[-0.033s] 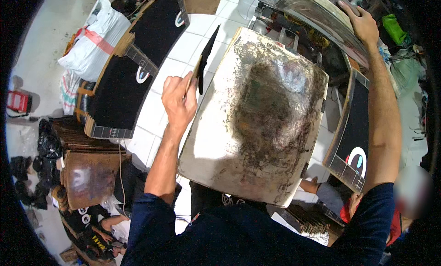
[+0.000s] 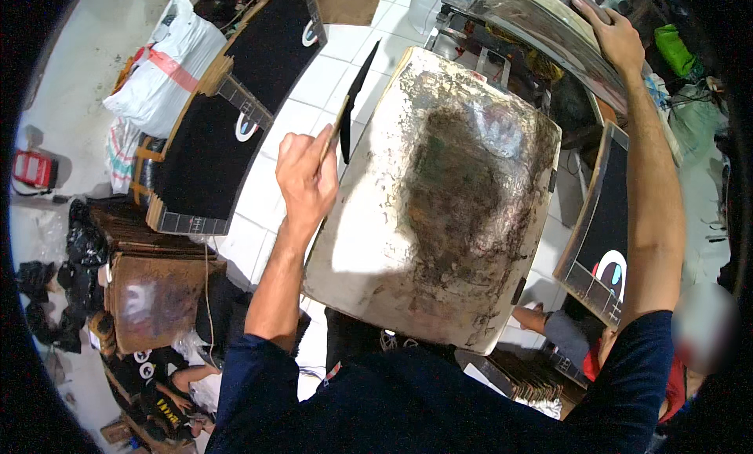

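My left hand [image 2: 306, 175] is closed, pinching a thin flat piece [image 2: 358, 101] seen nearly edge-on, tan by my fingers and black beyond them. It is held up left of a large pale board [image 2: 369, 211]. That board's top is worn and caked with dark stains in the middle, and it lies in front of my body. At the upper right, my right hand [image 2: 620, 42] is closed over the outer rim of a tilted screen-like frame [image 2: 541, 30], by a dark grey bar [image 2: 594, 12]. The underside of its fingers is hidden.
Boards with black panels and white eye prints stand left [image 2: 200, 152] and right [image 2: 604, 218]. A white sack [image 2: 172, 69] leans behind the left one. Stacked brown boards [image 2: 157, 301] are lower left. Other people sit at the lower left [image 2: 169, 399] and lower right [image 2: 565, 328].
The thin piece in my left hand has tilted very slightly to the right. My right hand has shifted slightly up and left along the rim.
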The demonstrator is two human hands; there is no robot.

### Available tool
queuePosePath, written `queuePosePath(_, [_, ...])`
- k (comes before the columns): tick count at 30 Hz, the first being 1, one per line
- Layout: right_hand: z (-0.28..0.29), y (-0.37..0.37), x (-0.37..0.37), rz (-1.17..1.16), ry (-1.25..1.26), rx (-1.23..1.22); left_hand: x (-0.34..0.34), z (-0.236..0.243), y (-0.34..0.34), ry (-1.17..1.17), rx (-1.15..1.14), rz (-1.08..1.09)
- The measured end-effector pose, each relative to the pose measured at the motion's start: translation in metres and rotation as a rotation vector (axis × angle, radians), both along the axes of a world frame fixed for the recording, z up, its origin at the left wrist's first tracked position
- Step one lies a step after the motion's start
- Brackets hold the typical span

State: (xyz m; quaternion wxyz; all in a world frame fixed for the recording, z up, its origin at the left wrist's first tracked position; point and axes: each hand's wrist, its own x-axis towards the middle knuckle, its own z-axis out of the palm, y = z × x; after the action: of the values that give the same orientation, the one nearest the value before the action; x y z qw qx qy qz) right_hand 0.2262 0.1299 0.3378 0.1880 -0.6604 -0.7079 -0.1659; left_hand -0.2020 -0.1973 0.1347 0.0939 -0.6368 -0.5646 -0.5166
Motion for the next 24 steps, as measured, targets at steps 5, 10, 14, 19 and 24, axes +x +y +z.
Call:
queuePosePath(5, [0.002, -0.047, -0.020, -0.047, 0.142, 0.044, 0.097, 0.039, -0.088, 0.206, -0.077, -0.222])
queuePosePath(10, [0.008, -0.049, -0.032, 0.015, 0.038, 0.030, 0.243, 0.011, -0.171, -0.123, -0.376, -0.764])
queuePosePath(14, [-0.006, -0.027, -0.019, 0.014, -0.019, -0.004, 0.220, -0.064, -0.184, -0.038, -0.530, -0.796])
queuePosePath(19, [-0.019, -0.023, -0.011, 0.016, -0.025, -0.010, 0.010, -0.171, -0.204, 0.184, -0.602, 0.565])
queuePosePath(24, [-0.010, -0.039, -0.027, -0.036, -0.019, 0.086, -0.121, -0.212, -0.253, -0.434, -1.068, 0.731])
